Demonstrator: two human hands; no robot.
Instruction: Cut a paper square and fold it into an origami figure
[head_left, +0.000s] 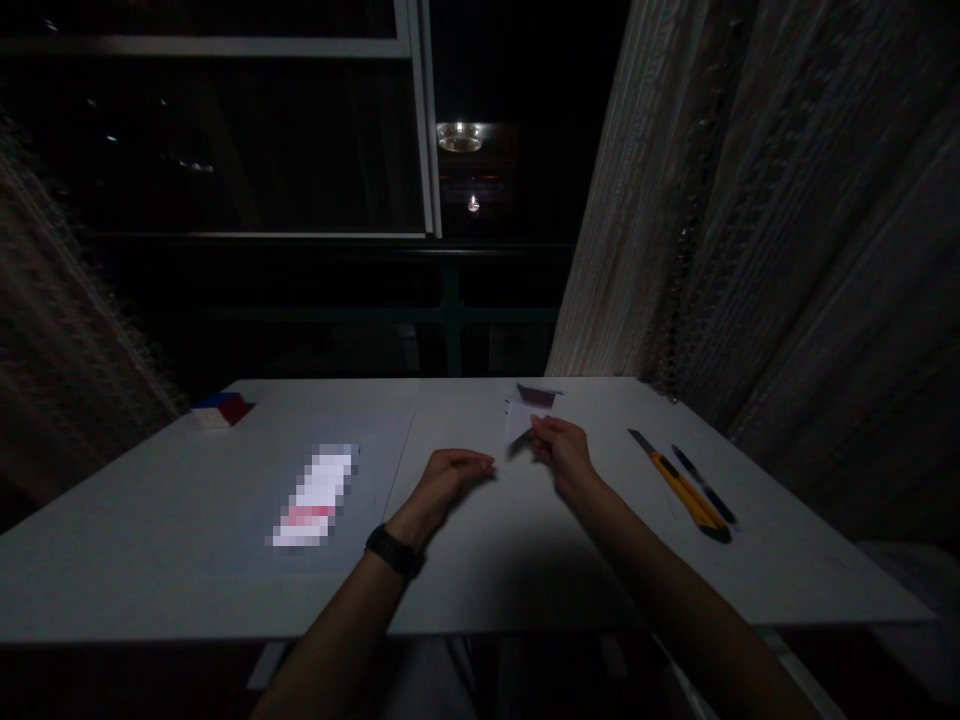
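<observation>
Over the middle of the white table, my right hand (566, 450) pinches a small folded piece of white paper (519, 422). One flap of the paper stands up at its far end, and its underside is in shadow. My left hand (452, 475), with a dark watch (393, 551) on the wrist, is just left of the paper and apart from it. Its thumb and fingers are pressed together at the tips; whether they hold anything small is too dark to tell.
A yellow utility knife (684, 490) with its blade out and a black pen (703, 485) lie at the right. On the left, a lit, blurred phone screen (315, 492) rests on a large sheet (394, 440). A coloured cube (221, 409) sits far left. Curtains (615, 200) flank a dark window.
</observation>
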